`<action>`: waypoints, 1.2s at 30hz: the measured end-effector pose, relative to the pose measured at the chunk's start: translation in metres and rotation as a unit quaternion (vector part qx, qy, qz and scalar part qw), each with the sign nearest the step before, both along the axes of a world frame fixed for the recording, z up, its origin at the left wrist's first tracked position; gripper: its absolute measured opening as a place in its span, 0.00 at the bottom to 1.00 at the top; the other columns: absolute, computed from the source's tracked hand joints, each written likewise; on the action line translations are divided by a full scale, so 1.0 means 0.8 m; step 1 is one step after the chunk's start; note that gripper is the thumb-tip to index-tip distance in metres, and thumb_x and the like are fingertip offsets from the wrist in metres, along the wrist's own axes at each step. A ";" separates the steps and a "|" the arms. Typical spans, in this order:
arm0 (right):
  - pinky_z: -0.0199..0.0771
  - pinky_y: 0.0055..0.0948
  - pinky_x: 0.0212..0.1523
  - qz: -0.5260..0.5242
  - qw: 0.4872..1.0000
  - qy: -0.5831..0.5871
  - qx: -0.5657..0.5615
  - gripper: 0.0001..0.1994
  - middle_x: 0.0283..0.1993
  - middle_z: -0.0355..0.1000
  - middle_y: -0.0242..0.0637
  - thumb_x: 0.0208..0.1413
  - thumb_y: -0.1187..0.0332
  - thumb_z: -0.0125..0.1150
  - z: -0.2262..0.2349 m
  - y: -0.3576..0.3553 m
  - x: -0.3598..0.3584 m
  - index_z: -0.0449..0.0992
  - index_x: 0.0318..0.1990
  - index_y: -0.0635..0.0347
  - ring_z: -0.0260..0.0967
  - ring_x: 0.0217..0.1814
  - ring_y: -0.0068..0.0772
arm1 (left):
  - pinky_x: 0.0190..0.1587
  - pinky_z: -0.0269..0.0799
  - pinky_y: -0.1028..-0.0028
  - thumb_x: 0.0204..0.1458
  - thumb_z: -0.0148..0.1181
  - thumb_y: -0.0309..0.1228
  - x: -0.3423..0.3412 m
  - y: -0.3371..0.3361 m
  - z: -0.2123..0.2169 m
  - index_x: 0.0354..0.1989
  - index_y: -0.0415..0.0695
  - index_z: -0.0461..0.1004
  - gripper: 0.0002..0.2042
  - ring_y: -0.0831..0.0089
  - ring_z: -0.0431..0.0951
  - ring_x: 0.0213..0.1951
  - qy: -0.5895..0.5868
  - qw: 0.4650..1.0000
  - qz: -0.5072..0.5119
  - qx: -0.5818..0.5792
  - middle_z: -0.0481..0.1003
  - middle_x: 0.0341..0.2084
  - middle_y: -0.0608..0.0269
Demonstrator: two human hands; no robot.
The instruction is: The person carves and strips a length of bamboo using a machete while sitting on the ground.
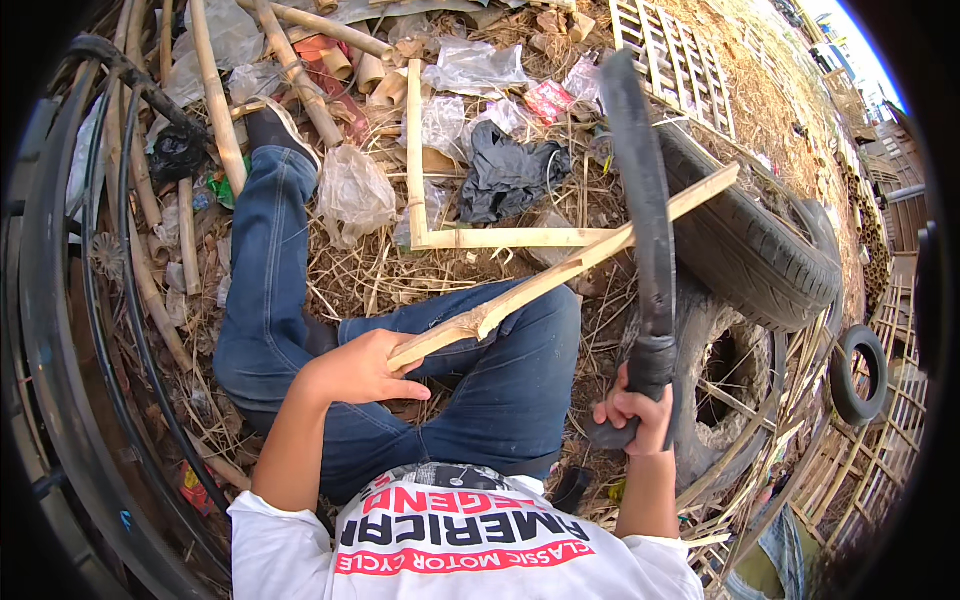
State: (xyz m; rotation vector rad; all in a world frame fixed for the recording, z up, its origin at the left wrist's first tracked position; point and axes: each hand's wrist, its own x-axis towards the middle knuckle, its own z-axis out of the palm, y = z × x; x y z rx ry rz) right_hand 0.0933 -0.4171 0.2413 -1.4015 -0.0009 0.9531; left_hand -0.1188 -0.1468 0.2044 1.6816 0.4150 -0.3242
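My left hand (358,370) grips the near end of a split bamboo strip (540,284), its fingers partly hidden behind it. The strip slants up to the right over my bent leg, and a splintered, notched knot shows along it. In my right hand (640,410) is the black, wrapped-looking handle of a machete (652,220), its long dark blade standing up and curving left at the tip. The blade crosses in front of the strip; whether they touch, I cannot tell. Beyond my knee, two more pale bamboo strips (416,150) lie on the ground, meeting at a corner.
Worn tyres (765,240) lie at my right, with a smaller tyre (858,375) farther off. A black metal frame (60,300) curves along the left. Bamboo poles (218,95), plastic bags (355,195) and a black cloth-like sheet (508,172) litter the straw. Slatted bamboo panels (675,65) lie beyond.
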 end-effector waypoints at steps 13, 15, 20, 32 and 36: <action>0.67 0.37 0.24 0.112 0.966 0.228 0.051 0.13 0.15 0.57 0.33 0.32 0.80 0.57 -0.035 -0.011 -0.006 0.64 0.31 0.65 0.54 0.12 0.25 | 0.24 0.60 0.73 0.41 0.70 0.39 0.019 -0.012 -0.002 0.26 0.39 0.65 0.19 0.76 0.61 0.21 0.023 0.999 -0.024 0.013 0.62 0.16 0.67; 0.66 0.37 0.23 0.131 0.943 0.283 0.116 0.14 0.14 0.56 0.31 0.32 0.78 0.56 -0.034 -0.012 -0.006 0.63 0.32 0.64 0.54 0.12 0.25 | 0.24 0.59 0.73 0.42 0.69 0.39 0.015 -0.011 -0.012 0.26 0.40 0.65 0.19 0.76 0.60 0.20 -0.010 0.999 -0.005 0.032 0.61 0.15 0.67; 0.67 0.33 0.22 0.060 0.988 0.086 0.116 0.14 0.11 0.51 0.27 0.34 0.74 0.54 -0.023 -0.003 -0.012 0.59 0.31 0.60 0.52 0.09 0.24 | 0.27 0.62 0.71 0.42 0.69 0.39 0.007 -0.009 -0.015 0.27 0.38 0.66 0.20 0.73 0.63 0.21 0.022 0.999 -0.002 0.026 0.64 0.17 0.64; 0.67 0.36 0.25 0.165 0.925 0.315 0.132 0.10 0.14 0.58 0.34 0.34 0.78 0.55 -0.041 -0.012 -0.025 0.63 0.28 0.64 0.54 0.12 0.24 | 0.28 0.65 0.69 0.44 0.68 0.37 0.013 -0.015 -0.002 0.34 0.35 0.69 0.19 0.69 0.66 0.22 0.030 0.998 -0.019 0.051 0.67 0.18 0.59; 0.66 0.36 0.24 0.157 0.945 0.262 0.116 0.10 0.13 0.56 0.33 0.35 0.78 0.53 -0.034 -0.006 -0.025 0.62 0.30 0.64 0.55 0.13 0.24 | 0.27 0.64 0.69 0.44 0.68 0.38 0.011 -0.014 -0.003 0.31 0.36 0.68 0.19 0.70 0.65 0.22 0.027 0.997 -0.006 0.066 0.66 0.17 0.60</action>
